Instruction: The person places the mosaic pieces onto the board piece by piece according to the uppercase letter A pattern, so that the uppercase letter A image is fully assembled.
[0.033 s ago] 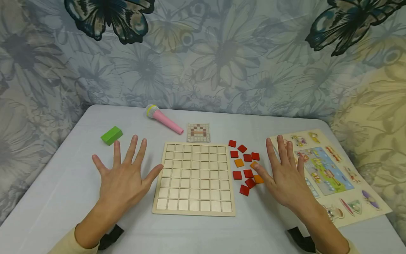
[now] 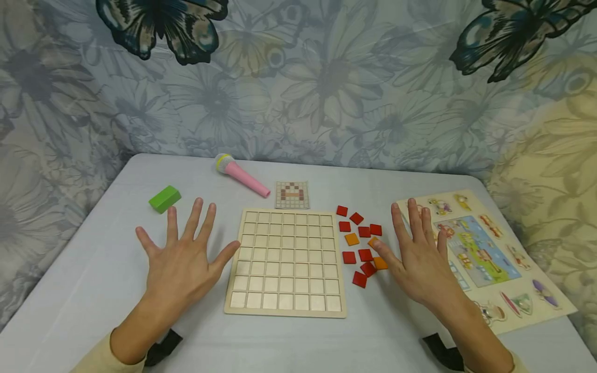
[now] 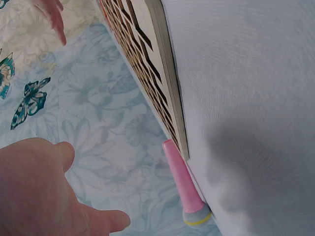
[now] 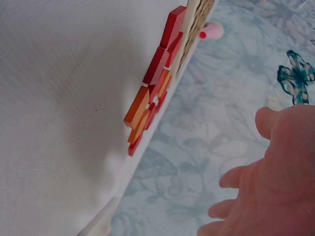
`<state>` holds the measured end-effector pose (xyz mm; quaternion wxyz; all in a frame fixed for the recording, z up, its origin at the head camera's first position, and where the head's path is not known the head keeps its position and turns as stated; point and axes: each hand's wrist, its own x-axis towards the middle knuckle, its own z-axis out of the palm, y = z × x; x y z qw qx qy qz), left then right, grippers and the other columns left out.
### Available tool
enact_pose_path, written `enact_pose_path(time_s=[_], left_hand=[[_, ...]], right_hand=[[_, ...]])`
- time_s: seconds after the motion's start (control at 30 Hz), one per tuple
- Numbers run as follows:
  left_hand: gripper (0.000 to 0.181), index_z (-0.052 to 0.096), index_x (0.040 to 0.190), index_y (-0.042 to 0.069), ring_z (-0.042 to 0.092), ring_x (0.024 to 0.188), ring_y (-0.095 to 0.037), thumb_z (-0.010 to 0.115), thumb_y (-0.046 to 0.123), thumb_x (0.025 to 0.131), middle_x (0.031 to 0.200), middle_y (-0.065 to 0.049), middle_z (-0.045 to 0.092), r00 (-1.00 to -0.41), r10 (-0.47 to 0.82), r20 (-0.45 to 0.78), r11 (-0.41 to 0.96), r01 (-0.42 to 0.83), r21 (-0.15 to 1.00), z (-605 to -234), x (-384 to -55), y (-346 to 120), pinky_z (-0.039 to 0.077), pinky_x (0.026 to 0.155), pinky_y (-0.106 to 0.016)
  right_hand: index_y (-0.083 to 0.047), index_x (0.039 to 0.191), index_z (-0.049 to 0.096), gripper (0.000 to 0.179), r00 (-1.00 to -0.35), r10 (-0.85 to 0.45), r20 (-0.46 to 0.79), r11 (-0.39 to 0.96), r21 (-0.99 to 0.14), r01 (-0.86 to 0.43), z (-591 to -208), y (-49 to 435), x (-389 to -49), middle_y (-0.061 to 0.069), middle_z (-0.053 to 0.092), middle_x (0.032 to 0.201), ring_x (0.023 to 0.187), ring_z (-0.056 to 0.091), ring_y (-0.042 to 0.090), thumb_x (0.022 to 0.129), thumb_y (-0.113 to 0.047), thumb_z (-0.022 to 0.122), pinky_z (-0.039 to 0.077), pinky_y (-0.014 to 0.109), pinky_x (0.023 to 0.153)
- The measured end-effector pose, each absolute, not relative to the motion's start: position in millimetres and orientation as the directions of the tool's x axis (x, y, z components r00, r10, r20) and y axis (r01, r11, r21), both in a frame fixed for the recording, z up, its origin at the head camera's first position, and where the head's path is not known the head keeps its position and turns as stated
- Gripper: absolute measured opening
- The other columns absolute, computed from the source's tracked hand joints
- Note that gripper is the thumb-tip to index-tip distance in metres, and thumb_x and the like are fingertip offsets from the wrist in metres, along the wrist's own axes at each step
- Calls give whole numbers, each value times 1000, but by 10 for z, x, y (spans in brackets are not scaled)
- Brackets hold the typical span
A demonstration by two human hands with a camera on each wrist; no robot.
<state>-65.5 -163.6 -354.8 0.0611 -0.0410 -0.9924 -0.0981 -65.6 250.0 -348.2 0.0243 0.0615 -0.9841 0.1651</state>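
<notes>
A wooden grid board (image 2: 285, 314) lies in the middle of the white table, its square cells bare. My left hand (image 2: 179, 267) hovers left of it, fingers straight and spread, thumb over the board's left edge in the head view. To the right, my right hand (image 2: 422, 267) is spread the same way, holding nothing. Its thumb overlaps one orange tile. Several red tiles (image 2: 349, 257) and a few orange tiles (image 2: 352, 239) lie loose between the board and that hand. Behind the board is a small pattern card (image 2: 292, 195) printed with a gridded brown figure. Both wrist views show the hands raised off the table.
A pink toy microphone (image 2: 244, 178) lies at the back, left of the card. Further left is a green block (image 2: 165, 199). A picture puzzle board (image 2: 536, 311) covers the right side, partly under the right hand and forearm. Patterned cloth (image 2: 322, 103) hangs behind the table.
</notes>
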Motion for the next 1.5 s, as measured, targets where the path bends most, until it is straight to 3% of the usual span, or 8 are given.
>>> enact_pose_path(time_s=[0.23, 0.4, 0.47, 0.6, 0.73, 0.9, 1.1, 1.5], left_hand=[[95, 23, 168, 19, 10, 156, -57, 35, 81, 97, 176, -6, 13, -991, 85, 106, 977, 104, 187, -3531, -670, -1643, -6, 107, -89], [98, 17, 169, 19, 11, 158, -53, 39, 81, 96, 177, -3, 9, -988, 150, 38, 970, 154, 190, -3529, -670, -1660, 0, 109, -88], [100, 15, 169, 20, 13, 158, -51, 43, 82, 95, 177, -1, 9, -982, 189, 9, 961, 187, 205, -3528, -669, -1666, 3, 110, -87], [108, 15, 169, 22, 16, 158, -50, 58, 79, 89, 177, 1, 13, -952, 299, -69, 919, 268, 289, -3534, -655, -1696, 8, 112, -85], [114, 19, 169, 23, 16, 159, -47, 71, 76, 82, 176, 5, 14, -900, 408, -154, 864, 326, 383, -3562, -646, -1738, 9, 115, -82], [122, 20, 168, 22, 13, 159, -47, 77, 75, 75, 176, 6, 11, -843, 489, -222, 827, 368, 425, -3623, -678, -1758, 8, 115, -82], [126, 20, 168, 18, 13, 158, -51, 75, 79, 73, 177, 3, 8, -816, 525, -241, 815, 401, 419, -3692, -708, -1785, 11, 113, -84], [122, 17, 169, 16, 9, 159, -49, 75, 75, 78, 177, 3, 4, -800, 544, -254, 809, 420, 412, -3739, -736, -1830, 10, 112, -85]], right_hand=[[-13, 169, 6, 90, -989, -120, 84, 934, -328, -141, -3498, 2516, -676, 14, -13, 175, 160, -13, 44, 105, -56, 51, -3, 81, 116], [-1, 157, 42, 77, -979, -158, 128, 923, -332, -193, -3457, 2483, -787, 30, 27, 166, 149, 31, 55, 97, -40, 72, 33, 77, 110], [1, 146, 56, 64, -976, -176, 128, 912, -351, -211, -3434, 2459, -872, 30, 46, 154, 135, 49, 54, 95, -30, 77, 46, 71, 102], [-1, 130, 69, 44, -974, -211, 82, 884, -409, -226, -3425, 2420, -1133, 24, 66, 129, 110, 66, 42, 93, -20, 79, 59, 55, 86], [-3, 126, 72, 35, -966, -257, 20, 848, -474, -235, -3459, 2402, -1440, 18, 72, 121, 101, 70, 34, 94, -16, 77, 60, 43, 78], [-3, 125, 71, 34, -950, -309, -35, 831, -495, -252, -3528, 2362, -1743, 16, 74, 116, 101, 69, 31, 93, -14, 76, 59, 40, 78], [-5, 124, 72, 34, -945, -309, -102, 842, -491, -223, -3564, 2287, -1974, 14, 74, 109, 101, 65, 29, 92, -15, 78, 57, 44, 86], [-3, 117, 76, 29, -943, -304, -134, 862, -461, -212, -3654, 2162, -2099, 12, 73, 98, 89, 63, 26, 89, -10, 80, 59, 40, 80]])
